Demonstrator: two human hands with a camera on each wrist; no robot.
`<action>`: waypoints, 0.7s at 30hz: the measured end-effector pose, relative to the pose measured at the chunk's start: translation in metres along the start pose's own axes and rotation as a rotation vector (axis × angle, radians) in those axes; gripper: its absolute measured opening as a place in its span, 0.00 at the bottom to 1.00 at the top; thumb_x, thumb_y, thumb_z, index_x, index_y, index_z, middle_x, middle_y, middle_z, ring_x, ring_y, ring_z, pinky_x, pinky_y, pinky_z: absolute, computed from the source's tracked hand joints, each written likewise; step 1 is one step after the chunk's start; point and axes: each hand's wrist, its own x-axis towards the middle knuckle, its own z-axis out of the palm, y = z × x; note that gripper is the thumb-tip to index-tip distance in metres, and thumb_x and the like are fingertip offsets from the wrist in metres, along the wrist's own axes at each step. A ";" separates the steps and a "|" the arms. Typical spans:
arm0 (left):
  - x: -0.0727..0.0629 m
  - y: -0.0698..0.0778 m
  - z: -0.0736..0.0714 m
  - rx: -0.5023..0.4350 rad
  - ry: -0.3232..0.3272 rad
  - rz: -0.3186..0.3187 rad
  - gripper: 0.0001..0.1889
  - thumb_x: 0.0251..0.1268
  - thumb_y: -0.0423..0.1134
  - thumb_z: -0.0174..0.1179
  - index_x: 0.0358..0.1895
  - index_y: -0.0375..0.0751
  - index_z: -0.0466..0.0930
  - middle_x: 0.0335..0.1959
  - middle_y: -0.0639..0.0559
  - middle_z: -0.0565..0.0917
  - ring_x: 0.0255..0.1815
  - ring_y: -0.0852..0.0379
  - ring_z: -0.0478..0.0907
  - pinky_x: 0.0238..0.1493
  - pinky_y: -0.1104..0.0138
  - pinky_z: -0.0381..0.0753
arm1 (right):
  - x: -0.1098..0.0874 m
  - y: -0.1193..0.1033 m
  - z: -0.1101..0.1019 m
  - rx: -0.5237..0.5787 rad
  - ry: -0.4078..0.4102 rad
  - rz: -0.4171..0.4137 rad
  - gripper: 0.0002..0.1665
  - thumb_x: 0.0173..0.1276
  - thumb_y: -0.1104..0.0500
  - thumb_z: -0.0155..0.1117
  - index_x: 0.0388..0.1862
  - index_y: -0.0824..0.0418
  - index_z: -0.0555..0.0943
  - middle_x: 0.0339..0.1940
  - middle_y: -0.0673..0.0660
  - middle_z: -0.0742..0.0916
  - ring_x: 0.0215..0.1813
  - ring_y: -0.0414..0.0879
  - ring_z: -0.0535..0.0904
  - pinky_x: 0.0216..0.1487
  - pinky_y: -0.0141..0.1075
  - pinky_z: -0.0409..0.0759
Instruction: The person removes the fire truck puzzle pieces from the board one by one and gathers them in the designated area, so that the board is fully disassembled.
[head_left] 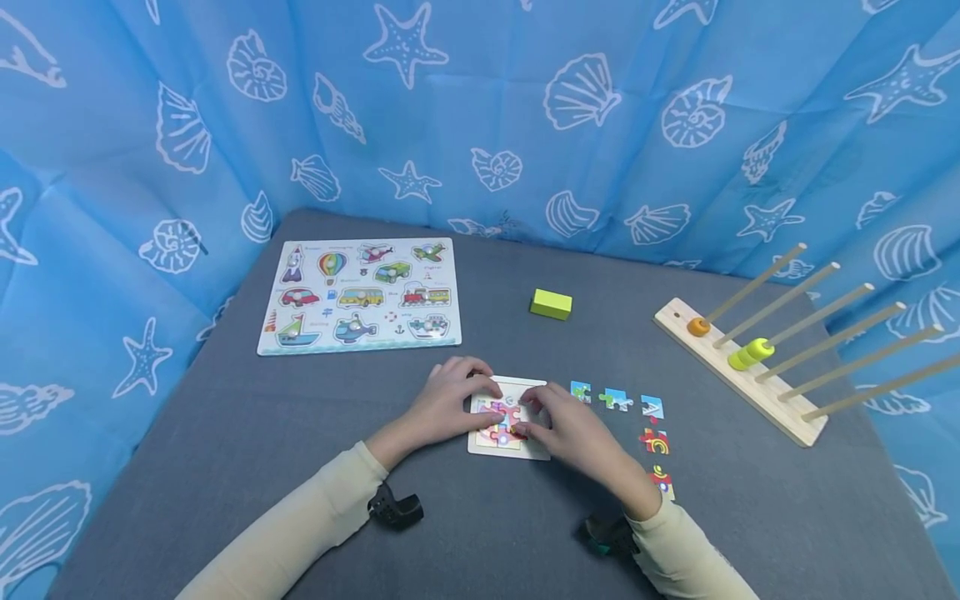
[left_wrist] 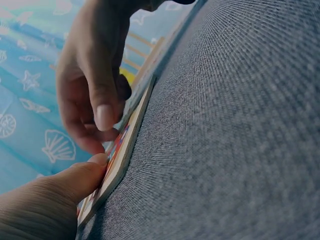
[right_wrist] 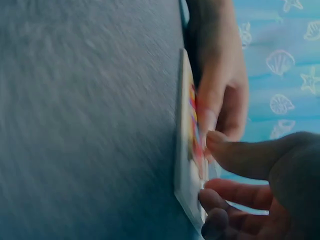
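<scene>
A small wooden jigsaw tray (head_left: 534, 450) with pink and red jigsaw pieces (head_left: 501, 435) in it lies on the table. My left hand (head_left: 446, 400) reaches over its left side; the thumb (left_wrist: 85, 177) lies straight, its tip on the pieces. From the right, my right hand (head_left: 577, 433) bends over the tray with thumb and fingers apart. In the right wrist view its thumb (right_wrist: 245, 155) is close over the pieces, and the fingertips are right at the board; no lifted piece shows between them. Loose jigsaw pieces (head_left: 617, 400) lie beside the right hand.
At the back left lies a vehicle peg puzzle board (head_left: 386, 342). A yellow-green block (head_left: 551, 304) stands behind the tray. On the right is a wooden rack (head_left: 780, 400) of upright rods, with orange and yellow-green beads (head_left: 750, 354). A blue shell-patterned curtain (head_left: 480, 100) borders the table.
</scene>
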 end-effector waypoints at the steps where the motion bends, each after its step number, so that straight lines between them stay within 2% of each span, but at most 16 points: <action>1: 0.000 0.000 0.000 -0.001 0.000 0.000 0.15 0.58 0.59 0.63 0.45 0.61 0.82 0.55 0.58 0.74 0.58 0.57 0.66 0.52 0.58 0.64 | 0.001 -0.001 0.002 0.008 -0.006 0.023 0.19 0.61 0.54 0.70 0.48 0.60 0.79 0.35 0.51 0.78 0.33 0.42 0.72 0.35 0.34 0.71; 5: 0.000 0.001 0.000 -0.006 0.007 0.005 0.15 0.58 0.59 0.63 0.44 0.61 0.82 0.55 0.57 0.75 0.58 0.57 0.67 0.52 0.58 0.64 | 0.003 -0.004 0.007 -0.013 -0.008 0.068 0.20 0.60 0.54 0.71 0.48 0.59 0.78 0.34 0.50 0.77 0.32 0.41 0.70 0.34 0.35 0.69; 12: 0.000 -0.003 0.001 0.002 -0.004 0.045 0.13 0.60 0.59 0.61 0.43 0.60 0.81 0.56 0.57 0.74 0.59 0.57 0.66 0.52 0.59 0.64 | 0.004 -0.004 0.011 -0.028 0.018 0.065 0.17 0.60 0.56 0.71 0.46 0.58 0.78 0.34 0.50 0.78 0.32 0.40 0.70 0.35 0.35 0.70; 17: 0.001 -0.004 -0.002 0.010 -0.044 0.073 0.20 0.52 0.64 0.64 0.43 0.59 0.78 0.57 0.56 0.72 0.61 0.57 0.65 0.52 0.59 0.63 | 0.004 -0.004 0.013 -0.030 0.043 0.059 0.17 0.59 0.57 0.72 0.44 0.58 0.77 0.32 0.50 0.77 0.31 0.40 0.69 0.34 0.35 0.69; 21: 0.001 -0.003 -0.003 0.006 -0.068 0.052 0.23 0.48 0.67 0.66 0.43 0.59 0.78 0.58 0.57 0.71 0.62 0.57 0.64 0.53 0.59 0.62 | 0.005 -0.007 0.015 -0.032 0.070 0.051 0.16 0.58 0.59 0.72 0.43 0.61 0.77 0.32 0.50 0.77 0.31 0.40 0.69 0.33 0.34 0.70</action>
